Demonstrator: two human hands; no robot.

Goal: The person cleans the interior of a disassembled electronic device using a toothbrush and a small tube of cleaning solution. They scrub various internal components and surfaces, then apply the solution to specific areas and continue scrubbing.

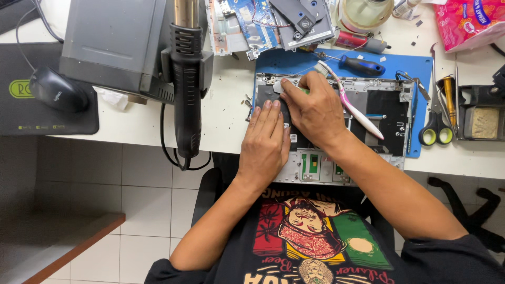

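White workbench over tiled floor, blue mat (400, 62) under an opened laptop base (386, 108), which lies at the bench's front edge overhanging toward the person's lap. Left hand (264, 144) flat, fingers together and extended, pressing down on the dark inner panel; it grips nothing. Right hand (314, 108) crosses just above it, curled, fingertips pinching what looks like a small pale-and-green piece (294, 89) at the upper left of the chassis; exact grip unclear. Both wrists angled in from the lap, hands touching. Judgement: steady downward pressure from the left, small careful motions from the right. Toothbrush (355, 108) rests across the chassis; scissors (435, 123), screwdriver (360, 65) nearby.
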